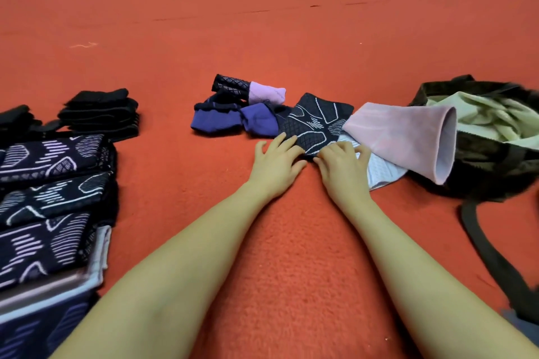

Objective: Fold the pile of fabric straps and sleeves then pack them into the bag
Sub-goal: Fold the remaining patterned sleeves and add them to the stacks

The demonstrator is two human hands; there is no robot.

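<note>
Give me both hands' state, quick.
Left hand: open, fingers flat on the dark patterned sleeve.
Right hand: fingers curled, pinching that sleeve's near edge.

No words, no numbers, no brand names to read anywhere here. The dark sleeves at the left of the frame carry only pale line patterns, not letters, and the bag at the right shows no label that can be made out.
</note>
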